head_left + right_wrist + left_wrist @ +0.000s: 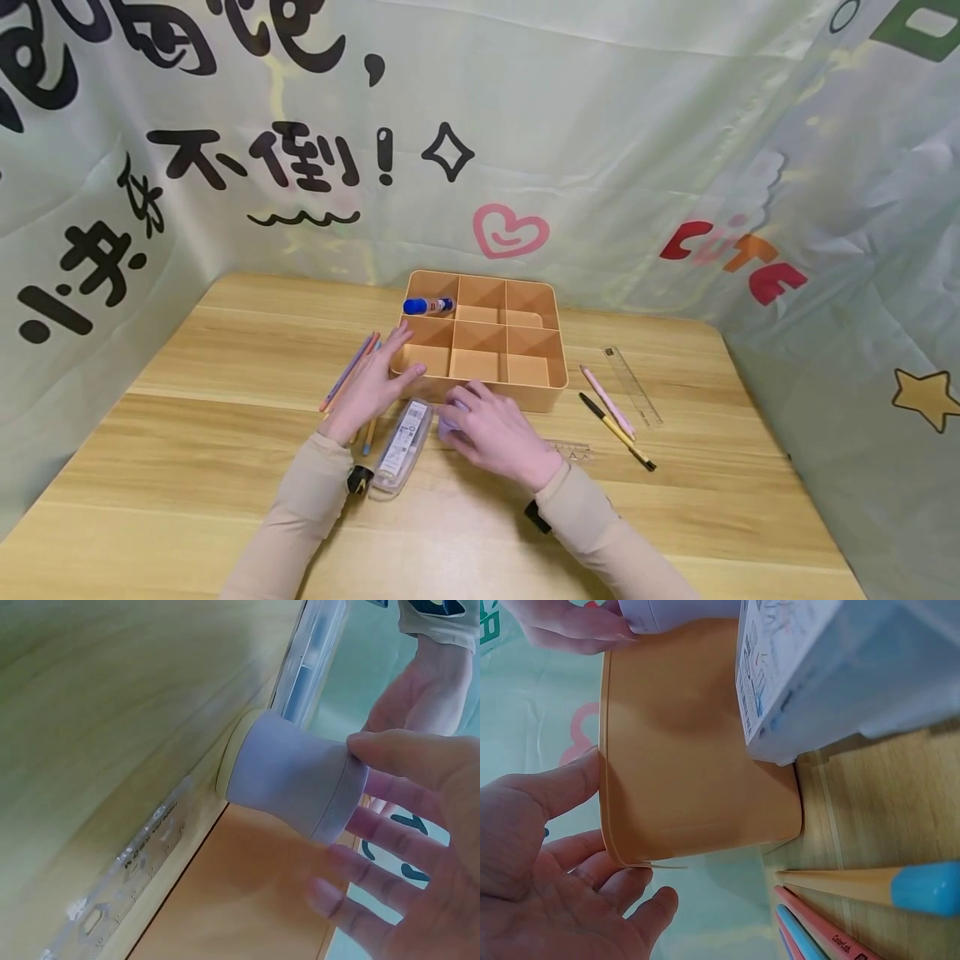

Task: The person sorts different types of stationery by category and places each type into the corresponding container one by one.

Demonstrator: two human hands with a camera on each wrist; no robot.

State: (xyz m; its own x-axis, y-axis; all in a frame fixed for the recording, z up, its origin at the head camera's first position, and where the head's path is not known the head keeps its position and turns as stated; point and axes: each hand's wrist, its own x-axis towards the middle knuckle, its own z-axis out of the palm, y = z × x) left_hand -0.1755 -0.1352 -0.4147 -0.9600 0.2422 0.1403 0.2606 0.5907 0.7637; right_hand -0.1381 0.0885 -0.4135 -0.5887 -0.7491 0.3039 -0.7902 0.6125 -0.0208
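Closest in, we've got the clear pencil case (pixel 403 442), in front of the organiser (pixel 525 398) and towards its left; that looks like stiff, smooth plastic, liable to skid if nudged. Right beside it, also in front of the organiser, here's the lavender cylinder (pixel 289 776), and the right hand (pixel 498 429) has it, thumb and fingers pinching the upper end! Likely light, hard-shelled and a touch slippery; that narrowed waist ought to be the surest place to hold. Its pale yellow base is down by the wood, contact hard to call. Over to the left hand (pixel 367 387), not gripping, fingers loosely spread at the organiser's left front corner, thumb at the rim. The organiser itself looks thin-walled, light enough to slide; best held by opposite walls.

Now the table (pixel 187 467): smooth wood grain, pencils (pixel 348 371) left of the organiser, pens (pixel 607 402) and a clear ruler (pixel 633 387) to its right. A glue stick (pixel 429 306) lies in the organiser's back-left compartment. And behind the organiser, printed cloth (pixel 637 125) walls it all in!
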